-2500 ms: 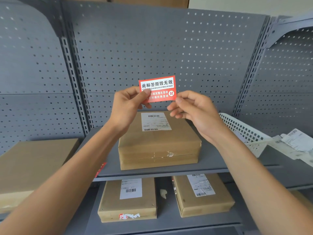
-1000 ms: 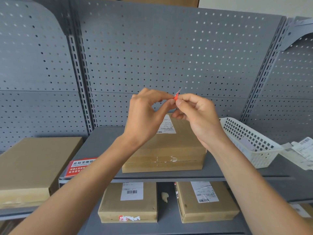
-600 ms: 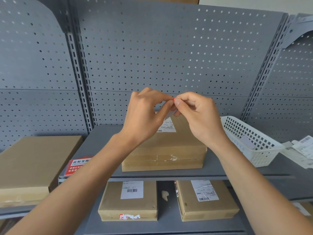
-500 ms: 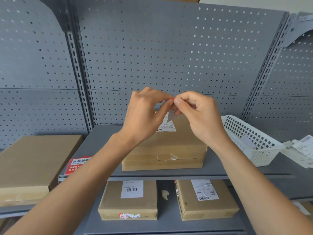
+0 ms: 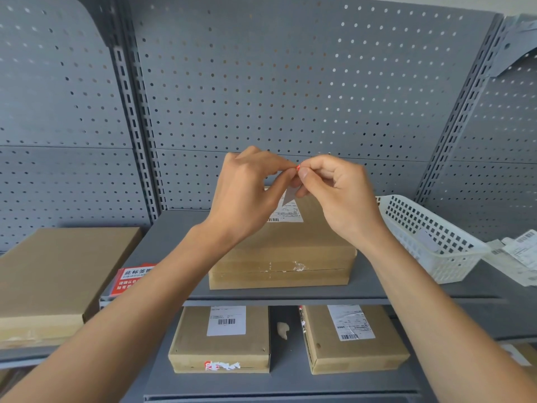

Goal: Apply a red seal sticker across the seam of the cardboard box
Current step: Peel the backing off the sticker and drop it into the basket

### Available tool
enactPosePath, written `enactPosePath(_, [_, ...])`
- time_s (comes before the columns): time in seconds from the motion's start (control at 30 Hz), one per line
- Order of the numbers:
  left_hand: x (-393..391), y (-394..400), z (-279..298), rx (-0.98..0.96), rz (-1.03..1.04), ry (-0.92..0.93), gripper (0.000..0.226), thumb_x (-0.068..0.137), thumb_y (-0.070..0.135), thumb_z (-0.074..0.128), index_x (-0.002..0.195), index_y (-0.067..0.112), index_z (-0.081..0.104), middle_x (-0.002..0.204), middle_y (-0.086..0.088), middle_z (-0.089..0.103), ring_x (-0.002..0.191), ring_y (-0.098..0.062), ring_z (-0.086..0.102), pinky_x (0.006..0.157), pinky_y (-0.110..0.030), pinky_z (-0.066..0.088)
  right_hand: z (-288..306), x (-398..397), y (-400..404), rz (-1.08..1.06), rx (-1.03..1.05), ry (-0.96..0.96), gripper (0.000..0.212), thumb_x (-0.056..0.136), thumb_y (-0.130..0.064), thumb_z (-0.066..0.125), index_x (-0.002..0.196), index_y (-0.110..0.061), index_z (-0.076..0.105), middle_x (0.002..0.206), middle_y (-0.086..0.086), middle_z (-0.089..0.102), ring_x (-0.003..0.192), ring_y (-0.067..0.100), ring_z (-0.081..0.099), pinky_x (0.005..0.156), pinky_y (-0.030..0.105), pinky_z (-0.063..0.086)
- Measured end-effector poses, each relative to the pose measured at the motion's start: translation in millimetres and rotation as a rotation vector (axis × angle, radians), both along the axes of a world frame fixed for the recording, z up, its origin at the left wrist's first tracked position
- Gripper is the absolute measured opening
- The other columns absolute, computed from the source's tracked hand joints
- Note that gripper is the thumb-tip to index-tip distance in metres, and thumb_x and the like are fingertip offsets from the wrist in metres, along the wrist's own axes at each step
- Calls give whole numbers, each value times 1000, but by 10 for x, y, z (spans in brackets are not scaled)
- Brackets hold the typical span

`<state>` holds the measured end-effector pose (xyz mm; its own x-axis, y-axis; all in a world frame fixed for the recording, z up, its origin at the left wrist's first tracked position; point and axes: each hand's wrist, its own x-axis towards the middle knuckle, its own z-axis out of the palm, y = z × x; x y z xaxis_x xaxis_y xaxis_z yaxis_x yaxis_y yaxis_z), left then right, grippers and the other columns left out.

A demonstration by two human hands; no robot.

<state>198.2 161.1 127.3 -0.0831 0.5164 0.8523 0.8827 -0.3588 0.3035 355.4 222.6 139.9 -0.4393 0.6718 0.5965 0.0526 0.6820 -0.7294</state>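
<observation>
My left hand [image 5: 247,193] and my right hand [image 5: 340,196] meet above the cardboard box [image 5: 287,257], both pinching the red seal sticker [image 5: 298,168]. The sticker is seen edge-on; only a red corner shows between the fingertips, with a pale grey flap of its backing [image 5: 289,196] hanging below. The box lies flat on the grey shelf [image 5: 174,234], with a white shipping label on top. Its front seam carries white torn residue [image 5: 297,266]. Most of the sticker is hidden by my fingers.
A stack of red seal stickers [image 5: 130,279] lies on the shelf's left front corner. A white perforated basket [image 5: 430,237] stands to the right, with loose paper labels [image 5: 520,254] beyond. A large box [image 5: 52,271] sits at left. Two labelled boxes [image 5: 220,338] [image 5: 354,338] are on the lower shelf.
The sticker, first held flat facing me, is now turned edge-on between both hands. A pale backing flap has come to hang below the fingertips. The hands have stayed over the box.
</observation>
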Motion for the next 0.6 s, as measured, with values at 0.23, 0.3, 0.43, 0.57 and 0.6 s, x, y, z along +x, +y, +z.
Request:
enactPosePath(0.23, [-30, -14, 21, -10, -1, 20, 15, 98, 27, 65, 93, 25, 80, 88, 15, 76, 88, -19, 66, 85, -50, 45, 5, -4, -10, -58, 59, -44, 13, 98, -8, 61, 91, -9, 72, 84, 4, 77, 78, 16, 74, 76, 29, 59])
enactPosePath(0.3, [-36, -16, 19, -16, -5, 6, 15, 97, 26, 66, 91, 24, 80, 86, 15, 76, 85, -18, 66, 85, -49, 45, 5, -8, -12, -62, 51, -43, 12, 97, -9, 62, 90, -10, 72, 84, 3, 77, 79, 18, 74, 78, 35, 60])
enactPosePath(0.43, [-56, -32, 36, -39, -23, -49, 14, 96, 23, 68, 88, 21, 79, 81, 17, 71, 84, -13, 65, 85, -34, 47, -5, -33, -23, -60, 35, -27, 12, 95, -7, 63, 88, -10, 72, 82, 3, 76, 80, 23, 74, 80, 42, 59])
enactPosePath(0.57, [-79, -80, 91, -124, -44, -212, 17, 95, 17, 65, 81, 17, 76, 75, 17, 70, 78, 4, 59, 70, -6, 36, -7, -27, -25, -81, 11, -27, 13, 93, -5, 62, 84, -10, 71, 78, 7, 75, 76, 24, 72, 72, 28, 57])
enactPosePath(0.6, [-91, -90, 105, -144, -51, -266, 19, 94, 15, 64, 80, 15, 76, 76, 12, 72, 73, 6, 58, 67, -6, 36, -7, -17, -19, -83, -3, -23, 13, 93, -4, 62, 84, -9, 70, 77, 8, 75, 74, 21, 72, 68, 21, 55])
